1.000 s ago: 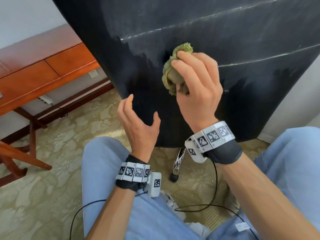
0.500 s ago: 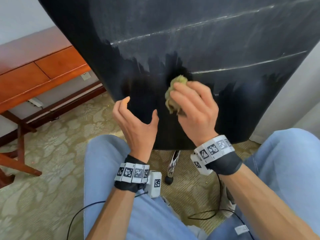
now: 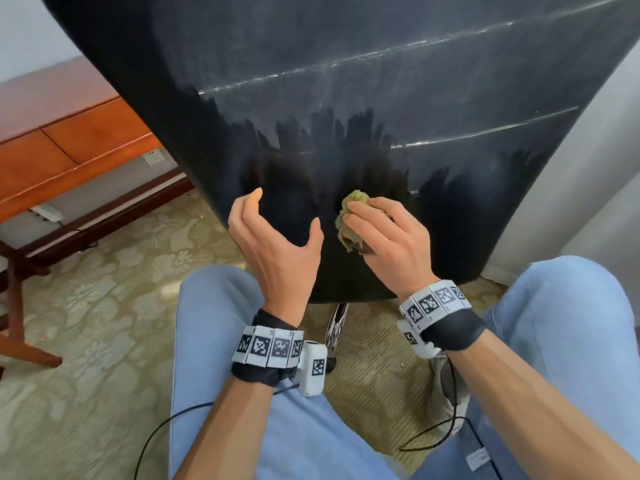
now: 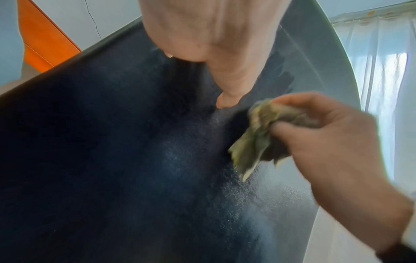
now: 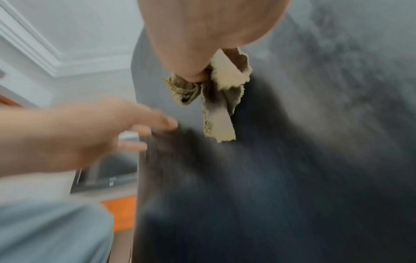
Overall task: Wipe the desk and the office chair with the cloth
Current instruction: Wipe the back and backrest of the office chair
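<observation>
Now our right hand gripped the bunched cloth against the office chair back's lower edge; our left hand hovered open, empty. Overlapping strokes should next clear the dusty upper half.

The office chair shows its black back, dull grey with dust above and wiped darker below. A crumpled olive-green cloth presses against that darker zone, at about six o'clock on the back. The reddish wooden desk stands at nine o'clock, apparently untouched by the chair.
</observation>
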Tool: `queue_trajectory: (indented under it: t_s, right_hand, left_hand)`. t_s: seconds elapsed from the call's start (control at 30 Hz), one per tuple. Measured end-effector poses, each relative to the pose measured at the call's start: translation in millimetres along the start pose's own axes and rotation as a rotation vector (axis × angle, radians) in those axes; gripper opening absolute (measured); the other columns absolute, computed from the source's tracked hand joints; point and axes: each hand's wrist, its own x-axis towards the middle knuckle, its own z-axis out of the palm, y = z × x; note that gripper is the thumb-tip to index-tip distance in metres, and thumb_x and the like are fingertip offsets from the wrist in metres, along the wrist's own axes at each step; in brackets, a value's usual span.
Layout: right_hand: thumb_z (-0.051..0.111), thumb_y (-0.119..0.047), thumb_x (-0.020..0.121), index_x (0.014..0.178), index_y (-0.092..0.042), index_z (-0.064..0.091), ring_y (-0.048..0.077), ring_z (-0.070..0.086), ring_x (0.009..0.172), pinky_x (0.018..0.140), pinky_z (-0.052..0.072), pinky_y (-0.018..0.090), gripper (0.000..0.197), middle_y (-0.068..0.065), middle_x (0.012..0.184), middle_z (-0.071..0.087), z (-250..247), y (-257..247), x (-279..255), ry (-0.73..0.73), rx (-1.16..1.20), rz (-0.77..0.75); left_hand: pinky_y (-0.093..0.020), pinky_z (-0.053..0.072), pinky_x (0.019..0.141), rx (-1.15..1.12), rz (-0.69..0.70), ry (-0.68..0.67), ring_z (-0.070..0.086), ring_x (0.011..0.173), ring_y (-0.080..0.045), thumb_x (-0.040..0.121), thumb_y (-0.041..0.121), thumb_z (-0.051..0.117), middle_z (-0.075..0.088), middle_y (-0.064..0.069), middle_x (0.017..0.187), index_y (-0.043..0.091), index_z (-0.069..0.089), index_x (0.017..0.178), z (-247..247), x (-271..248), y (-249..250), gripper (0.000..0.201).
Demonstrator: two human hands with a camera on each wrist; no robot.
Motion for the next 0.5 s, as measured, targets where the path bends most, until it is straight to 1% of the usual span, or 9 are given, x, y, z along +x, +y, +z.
queue_trajectory:
  t_s: [0.03, 0.1, 0.17, 0.23, 0.3, 0.4, 0.43, 0.5]
  right_hand:
    - [0.079, -0.008, 0.09, 0.107, -0.006, 0.079, 0.029, 0.069, 0.109, 0.093, 0.058, 0.038, 0.017, 0.009, 0.12, 0.074, -7, 0, 9, 0.059, 0.006, 0.005]
    - [0.081, -0.005, 0.089, 0.102, -0.003, 0.081, 0.029, 0.068, 0.105, 0.096, 0.056, 0.034, 0.013, 0.009, 0.116, 0.075, -24, 0, 36, 0.251, 0.006, 0.034]
    - [0.08, -0.002, 0.088, 0.098, -0.002, 0.081, 0.029, 0.067, 0.102, 0.095, 0.055, 0.034, 0.01, 0.01, 0.112, 0.076, -39, 5, 64, 0.414, -0.003, 0.073]
    - [0.078, 0.0, 0.089, 0.099, -0.002, 0.08, 0.03, 0.067, 0.101, 0.094, 0.055, 0.034, 0.01, 0.01, 0.11, 0.076, -45, 14, 81, 0.483, -0.019, 0.105]
    - [0.077, -0.001, 0.09, 0.099, -0.002, 0.08, 0.032, 0.069, 0.099, 0.095, 0.054, 0.031, 0.01, 0.009, 0.111, 0.075, -39, 22, 82, 0.489, -0.026, 0.147]
    - [0.082, -0.007, 0.088, 0.1, -0.002, 0.081, 0.031, 0.072, 0.099, 0.096, 0.053, 0.031, 0.013, 0.009, 0.112, 0.076, -16, 18, 53, 0.44, 0.017, 0.196]
    - [0.083, -0.009, 0.088, 0.101, -0.003, 0.081, 0.03, 0.072, 0.101, 0.097, 0.054, 0.032, 0.015, 0.01, 0.114, 0.075, -8, 16, 36, 0.387, 0.033, 0.192]
    - [0.082, -0.013, 0.09, 0.105, -0.003, 0.08, 0.028, 0.071, 0.106, 0.095, 0.056, 0.033, 0.018, 0.009, 0.119, 0.074, 3, 14, 3, 0.22, 0.04, 0.161]
  left_hand:
    - [-0.043, 0.048, 0.102, 0.0, 0.001, 0.001, 0.044, 0.129, -0.028, 0.076, 0.034, 0.088, 0.042, -0.017, 0.142, 0.0, 0.047, 0.14, 0, 0, 1, 0.084]
    - [-0.042, 0.047, 0.104, -0.006, -0.006, 0.004, 0.043, 0.131, -0.027, 0.075, 0.034, 0.088, 0.041, -0.017, 0.143, 0.0, 0.046, 0.141, 0, 0, 3, 0.085]
    - [-0.04, 0.046, 0.107, -0.014, -0.018, 0.011, 0.043, 0.132, -0.026, 0.075, 0.033, 0.088, 0.041, -0.016, 0.143, 0.001, 0.046, 0.142, 1, 0, 5, 0.086]
    - [-0.038, 0.045, 0.108, -0.02, -0.022, 0.013, 0.043, 0.131, -0.025, 0.075, 0.034, 0.088, 0.042, -0.016, 0.142, 0.001, 0.047, 0.14, 1, -1, 6, 0.084]
    - [-0.036, 0.046, 0.106, -0.026, -0.013, 0.006, 0.044, 0.128, -0.024, 0.075, 0.033, 0.088, 0.043, -0.016, 0.139, 0.002, 0.049, 0.136, 1, -2, 8, 0.078]
    - [-0.033, 0.045, 0.106, -0.005, 0.01, -0.003, 0.044, 0.125, -0.024, 0.075, 0.034, 0.088, 0.044, -0.016, 0.136, 0.001, 0.051, 0.132, 2, -3, 7, 0.076]
    - [-0.033, 0.044, 0.106, 0.007, 0.013, -0.008, 0.044, 0.125, -0.024, 0.074, 0.035, 0.088, 0.044, -0.016, 0.136, 0.001, 0.051, 0.132, 3, -3, 6, 0.077]
    - [-0.028, 0.041, 0.108, 0.02, 0.003, -0.019, 0.043, 0.127, -0.025, 0.074, 0.038, 0.088, 0.043, -0.016, 0.138, 0.002, 0.049, 0.135, 4, -4, 5, 0.081]
